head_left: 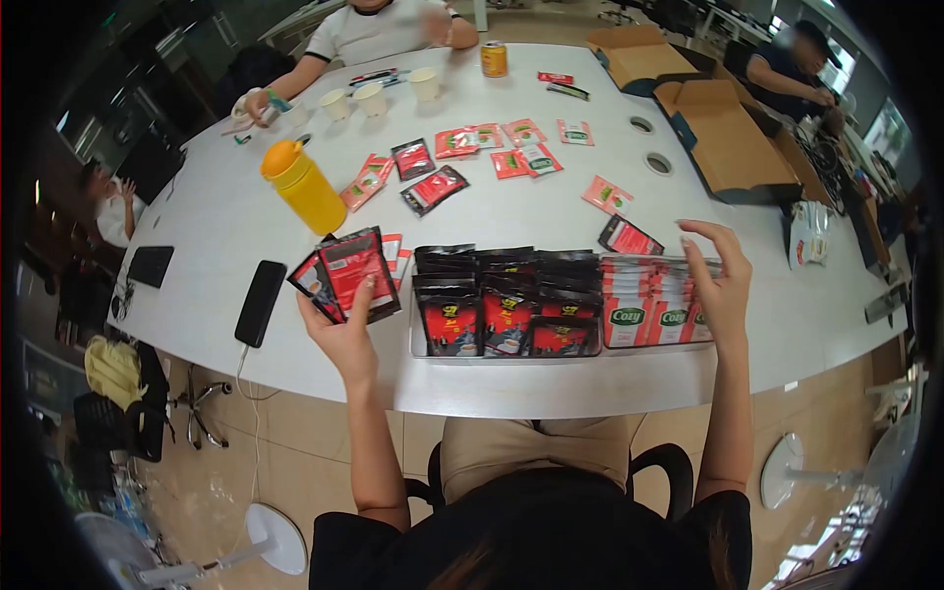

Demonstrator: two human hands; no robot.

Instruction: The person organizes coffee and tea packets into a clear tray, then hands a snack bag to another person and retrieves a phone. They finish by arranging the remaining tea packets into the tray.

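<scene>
My left hand (344, 339) is closed around several black-and-red coffee sachets (354, 270), fanned out left of a clear tray. Upright rows of black-and-red G7 coffee packets (506, 320) fill the left part of this tray (506, 357). Pink-and-white Cozy tea sachets (629, 320) stand packed in the right part. Over the right end of the tea sachets is my right hand (723, 280), thumb and fingers apart, partly covering the last row. Loose by the tray's back edge lies another dark coffee packet (630, 236).
Loose pink tea sachets (455, 143) and dark packets (435, 190) are scattered mid-table. A yellow bottle (303, 187) and a phone on a cable (261, 304) stand left. Paper cups (371, 99), a can (494, 59) and a seated person are across; open cardboard boxes (728, 143) lie right.
</scene>
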